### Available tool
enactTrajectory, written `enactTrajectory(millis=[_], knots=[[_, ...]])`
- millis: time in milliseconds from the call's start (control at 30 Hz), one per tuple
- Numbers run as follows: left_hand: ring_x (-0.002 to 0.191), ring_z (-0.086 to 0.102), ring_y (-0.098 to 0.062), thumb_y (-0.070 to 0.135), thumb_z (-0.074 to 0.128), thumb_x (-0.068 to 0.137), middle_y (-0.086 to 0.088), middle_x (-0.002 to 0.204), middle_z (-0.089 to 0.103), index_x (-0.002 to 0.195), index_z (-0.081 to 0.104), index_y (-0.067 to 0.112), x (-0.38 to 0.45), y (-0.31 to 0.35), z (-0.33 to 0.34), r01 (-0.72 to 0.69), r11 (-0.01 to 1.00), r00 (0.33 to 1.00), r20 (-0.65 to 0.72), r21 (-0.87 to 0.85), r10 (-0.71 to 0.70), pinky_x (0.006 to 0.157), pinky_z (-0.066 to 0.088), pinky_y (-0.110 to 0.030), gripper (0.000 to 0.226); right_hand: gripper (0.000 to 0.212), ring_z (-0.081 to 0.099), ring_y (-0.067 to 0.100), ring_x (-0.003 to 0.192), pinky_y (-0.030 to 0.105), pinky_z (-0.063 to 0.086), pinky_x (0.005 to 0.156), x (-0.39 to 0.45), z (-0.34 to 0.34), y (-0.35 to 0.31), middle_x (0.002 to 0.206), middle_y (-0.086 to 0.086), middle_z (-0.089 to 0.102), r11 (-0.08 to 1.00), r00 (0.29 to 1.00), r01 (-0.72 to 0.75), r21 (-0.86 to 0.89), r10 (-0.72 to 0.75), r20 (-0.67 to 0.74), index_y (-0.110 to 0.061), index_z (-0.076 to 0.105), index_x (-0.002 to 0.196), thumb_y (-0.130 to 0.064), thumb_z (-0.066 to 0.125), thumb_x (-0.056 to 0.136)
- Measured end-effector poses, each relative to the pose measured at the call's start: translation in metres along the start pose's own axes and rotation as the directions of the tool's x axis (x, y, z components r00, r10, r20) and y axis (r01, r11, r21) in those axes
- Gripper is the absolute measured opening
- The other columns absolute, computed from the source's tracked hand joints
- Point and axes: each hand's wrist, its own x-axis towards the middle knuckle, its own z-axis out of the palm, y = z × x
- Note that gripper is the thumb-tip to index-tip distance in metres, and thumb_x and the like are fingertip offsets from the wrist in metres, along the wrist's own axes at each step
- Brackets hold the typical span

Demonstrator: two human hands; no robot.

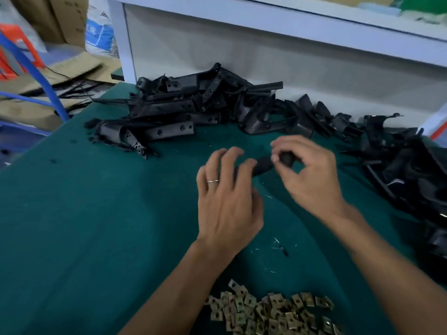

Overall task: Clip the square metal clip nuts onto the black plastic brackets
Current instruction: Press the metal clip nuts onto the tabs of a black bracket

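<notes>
- a person is working over a green mat [84,226], both bare forearms reaching in from six o'clock.
- the right hand [312,175] is curling its fingers and thumb round one end of a black bracket [264,165] at the centre of the mat, pinching it near one o'clock from the left hand.
- the left hand [225,197], wearing a ring [212,181], is lying over the bracket's other end with its fingers bent down; whether they are actually gripping it is blurred, so i cannot tell.
- a heap of black plastic brackets [183,110] is sitting at eleven to twelve o'clock, against a white bench frame [242,56].
- more brackets [399,163] are trailing round to three o'clock.
- a pile of square metal clip nuts [271,313] is lying at six o'clock, between the forearms.
- whether a nut is on the held bracket, i cannot tell.
</notes>
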Motion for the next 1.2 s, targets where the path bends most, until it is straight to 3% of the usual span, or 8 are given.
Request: enactTrajectory(millis=[167, 267, 367, 633, 767, 967, 1067, 1200], knots=[[0.144, 0.033, -0.031, 0.036, 0.027, 0.095, -0.012, 0.135, 0.059, 0.134, 0.050, 0.009, 0.002, 0.016, -0.019, -0.041, 0.960, 0.974, 0.226, 0.276, -0.023, 0.120, 0.016, -0.049, 0.053, 0.017, 0.065, 0.018, 0.110, 0.027, 0.048, 0.096, -0.051, -0.002, -0.024, 0.112, 0.007, 0.067, 0.994, 1.000, 0.003, 0.113, -0.003, 0.002, -0.001, 0.069, 0.087, 0.014, 0.067, 0.082], [0.125, 0.052, -0.031, 0.030, 0.032, 0.096, -0.009, 0.119, 0.065, 0.126, 0.052, 0.014, 0.011, 0.015, -0.028, 0.157, 0.986, 0.911, 0.394, -0.055, -0.123, 0.103, 0.042, -0.047, 0.039, 0.021, 0.063, 0.023, 0.110, 0.028, 0.049, 0.091, -0.063, 0.000, -0.035, 0.114, 0.012, 0.062, 0.978, 0.998, 0.057, 0.203, -0.064, 0.024, 0.001, 0.067, 0.080, 0.021, 0.065, 0.075], [0.099, 0.064, -0.019, 0.020, 0.040, 0.099, 0.002, 0.103, 0.070, 0.111, 0.062, 0.024, 0.022, 0.011, -0.030, 0.429, 0.764, 0.802, 0.592, -0.482, -0.077, 0.089, 0.052, -0.045, 0.025, 0.024, 0.060, 0.023, 0.114, 0.029, 0.049, 0.089, -0.065, -0.003, -0.044, 0.117, 0.014, 0.059, 0.959, 0.994, 0.073, 0.273, -0.092, 0.054, 0.001, 0.065, 0.076, 0.023, 0.065, 0.068], [0.057, 0.063, -0.013, 0.014, 0.059, 0.099, 0.000, 0.068, 0.064, 0.092, 0.064, 0.012, 0.023, -0.020, -0.022, 0.656, 0.373, 0.746, 0.639, -0.656, -0.187, 0.052, 0.049, -0.023, 0.009, 0.046, 0.066, 0.027, 0.117, 0.030, 0.060, 0.077, -0.077, -0.021, -0.041, 0.147, 0.002, 0.053, 0.829, 0.972, -0.233, 0.509, 0.205, 0.111, -0.005, 0.072, 0.117, 0.021, 0.062, 0.080], [0.090, 0.072, -0.027, 0.011, 0.050, 0.102, -0.005, 0.100, 0.074, 0.110, 0.067, 0.012, 0.013, -0.034, -0.018, 0.725, 0.007, 0.685, 0.721, -0.688, -0.102, 0.070, 0.058, -0.034, 0.019, 0.032, 0.069, 0.031, 0.077, 0.040, 0.054, 0.073, -0.094, -0.032, -0.023, 0.107, 0.013, 0.072, 0.668, 0.849, -0.495, 0.555, 0.509, 0.145, -0.007, 0.077, 0.103, 0.016, 0.064, 0.085], [0.066, 0.057, -0.024, 0.013, 0.052, 0.101, -0.008, 0.078, 0.055, 0.093, 0.051, 0.012, 0.013, -0.038, -0.011, 0.735, -0.262, 0.651, 0.759, -0.626, 0.010, 0.080, 0.055, -0.046, 0.009, 0.027, 0.055, 0.020, 0.064, 0.027, 0.042, 0.059, -0.100, -0.048, -0.006, 0.076, 0.014, 0.068, 0.535, 0.750, -0.653, 0.536, 0.559, 0.354, -0.013, 0.080, 0.093, 0.009, 0.065, 0.088], [0.053, 0.040, -0.013, 0.028, 0.057, 0.100, -0.001, 0.074, 0.042, 0.081, 0.039, 0.018, 0.014, -0.037, -0.008, 0.746, -0.243, 0.644, 0.765, -0.620, 0.027, 0.052, 0.048, -0.027, 0.028, 0.012, 0.057, 0.013, 0.071, 0.024, 0.045, 0.065, -0.095, -0.055, -0.008, 0.079, 0.007, 0.068, 0.657, 0.699, -0.679, 0.327, 0.443, 0.561, -0.018, 0.080, 0.088, -0.011, 0.075, 0.080], [0.049, 0.034, -0.008, 0.028, 0.062, 0.095, 0.002, 0.083, 0.045, 0.084, 0.039, 0.017, 0.016, -0.038, -0.007, 0.763, -0.188, 0.634, 0.772, -0.618, 0.034, 0.038, 0.033, -0.019, 0.028, 0.007, 0.058, 0.020, 0.072, 0.034, 0.046, 0.066, -0.088, -0.077, -0.015, 0.080, 0.003, 0.069, 0.710, 0.484, -0.693, 0.127, 0.328, 0.811, -0.021, 0.078, 0.084, -0.025, 0.079, 0.077]])
